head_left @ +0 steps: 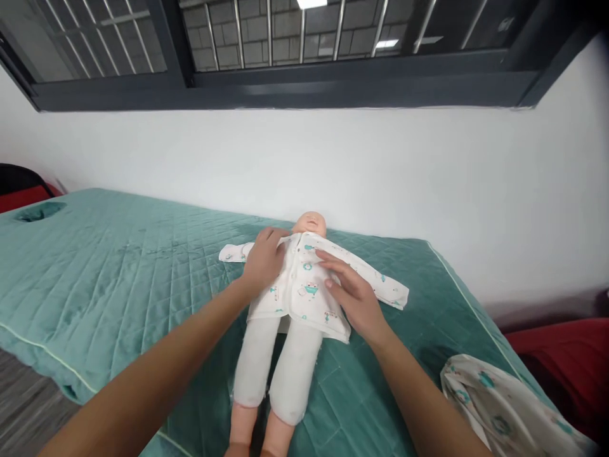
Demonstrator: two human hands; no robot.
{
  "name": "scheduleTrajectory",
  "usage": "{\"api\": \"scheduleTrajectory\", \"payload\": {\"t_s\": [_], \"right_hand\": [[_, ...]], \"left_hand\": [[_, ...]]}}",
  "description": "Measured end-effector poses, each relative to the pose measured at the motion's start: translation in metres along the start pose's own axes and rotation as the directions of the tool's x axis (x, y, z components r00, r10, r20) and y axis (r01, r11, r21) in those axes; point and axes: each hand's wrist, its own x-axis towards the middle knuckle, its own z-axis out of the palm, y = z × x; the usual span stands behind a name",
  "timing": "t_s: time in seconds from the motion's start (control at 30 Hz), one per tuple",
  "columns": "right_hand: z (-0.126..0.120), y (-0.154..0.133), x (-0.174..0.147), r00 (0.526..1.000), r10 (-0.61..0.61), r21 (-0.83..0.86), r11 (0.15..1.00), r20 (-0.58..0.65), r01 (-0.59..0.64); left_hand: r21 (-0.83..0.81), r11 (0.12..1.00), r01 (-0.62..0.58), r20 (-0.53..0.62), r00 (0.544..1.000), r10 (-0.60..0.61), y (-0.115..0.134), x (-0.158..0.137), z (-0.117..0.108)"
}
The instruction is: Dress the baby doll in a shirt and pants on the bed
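A baby doll [311,222] lies on its back, head toward the wall and feet toward me. It wears a white long-sleeved baby jacket [309,295] with small green prints, its front edges meeting down the middle and both sleeves spread sideways. White coverings [295,368] wrap the legs down to the shins. My left hand [266,259] lies on the jacket near the shoulder at left, its fingers stretched out. My right hand [352,293] touches the chest on the other side, fingers apart. Neither hand visibly grips anything.
Beneath the doll is a green quilted cover [143,266] on a bed or table. A printed white cloth [504,406] lies crumpled at the lower right. Behind stands a white wall [380,171] below a barred window. Red objects [566,355] flank both ends.
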Motion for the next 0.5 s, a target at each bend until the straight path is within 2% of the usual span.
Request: {"api": "scheduleTrajectory", "payload": {"t_s": [0.03, 0.1, 0.17, 0.23, 0.33, 0.43, 0.5], "right_hand": [[0.002, 0.003, -0.001, 0.999, -0.027, -0.098, 0.995, 0.030, 0.030], [0.008, 0.007, -0.003, 0.993, -0.061, -0.260, 0.962, 0.099, 0.085], [0.015, 0.010, -0.007, 0.987, -0.070, -0.367, 0.923, 0.146, 0.120], [0.018, 0.013, -0.012, 0.986, -0.065, -0.425, 0.896, 0.156, 0.127], [0.020, 0.015, -0.027, 0.995, -0.042, -0.440, 0.895, 0.093, 0.079], [0.021, 0.014, -0.049, 0.998, 0.043, -0.410, 0.910, -0.055, -0.062], [0.021, 0.013, -0.066, 0.983, 0.113, -0.389, 0.907, -0.144, -0.161]], "left_hand": [[-0.037, 0.999, 0.006, -0.023, 1.000, -0.007, -0.007, -0.022, -0.006], [-0.113, 0.989, 0.096, -0.038, 0.994, -0.101, -0.018, -0.067, -0.017], [-0.172, 0.966, 0.191, 0.032, 0.982, -0.188, -0.025, -0.107, -0.027], [-0.204, 0.950, 0.237, 0.132, 0.968, -0.213, -0.028, -0.136, -0.035], [-0.180, 0.955, 0.236, 0.220, 0.956, -0.194, -0.025, -0.153, -0.039], [-0.158, 0.958, 0.240, 0.228, 0.953, -0.201, -0.019, -0.151, -0.037], [-0.210, 0.943, 0.259, 0.219, 0.952, -0.213, -0.015, -0.148, -0.034]]}}
